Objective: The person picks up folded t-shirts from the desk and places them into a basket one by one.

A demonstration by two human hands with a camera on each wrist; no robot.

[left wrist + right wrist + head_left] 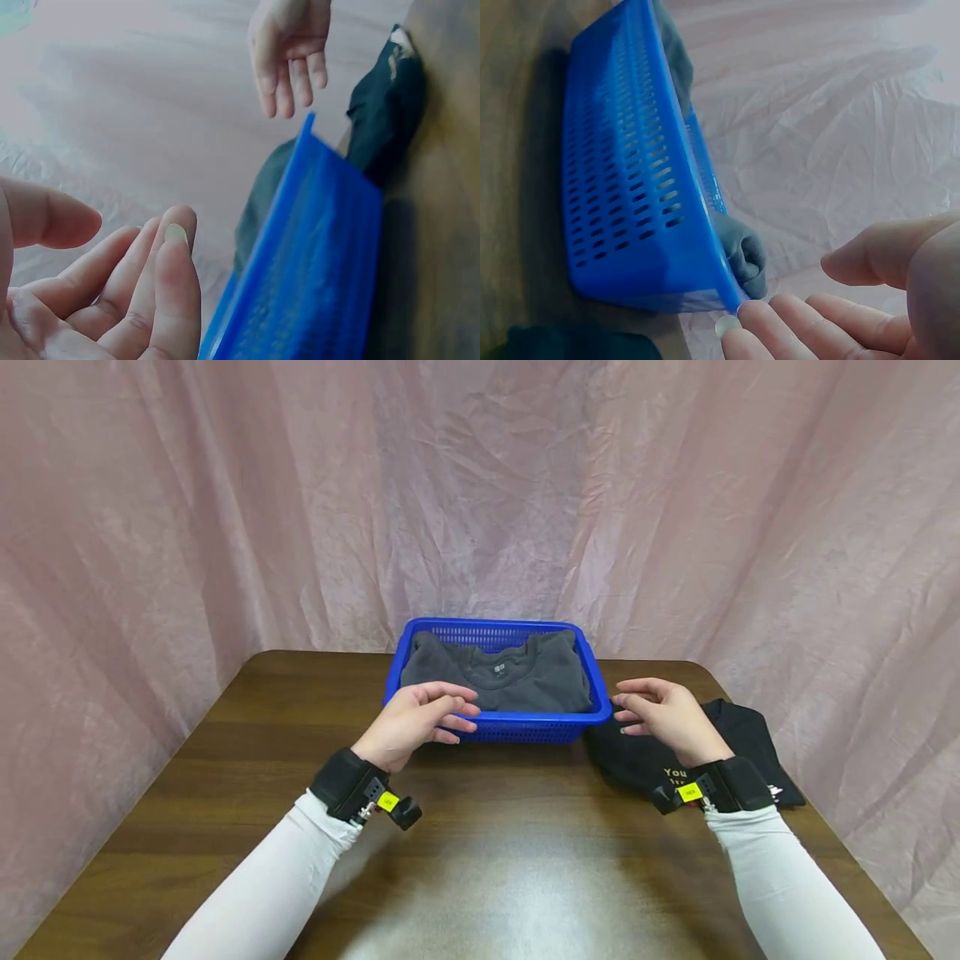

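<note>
A blue plastic basket (536, 727) with slotted walls stands toward the back of the table, holding a folded dark grey shirt (517, 681). My left hand (420, 718) hovers at the basket's front left corner, fingers relaxed and holding nothing. Off the front right corner is my right hand (660, 714), its fingers loosely bent with nothing in them. Beneath the right hand lies a black garment (742, 735) with yellow lettering, partly covered by hand and wrist. In the right wrist view, a rolled edge of the grey shirt (744, 259) shows above the basket rim.
The brown wooden table (480, 860) reaches back to a pinkish curtain (480, 510) hanging behind the basket. Each wrist wears a black strap (348, 785) with a small camera. The black garment lies near the table's right edge.
</note>
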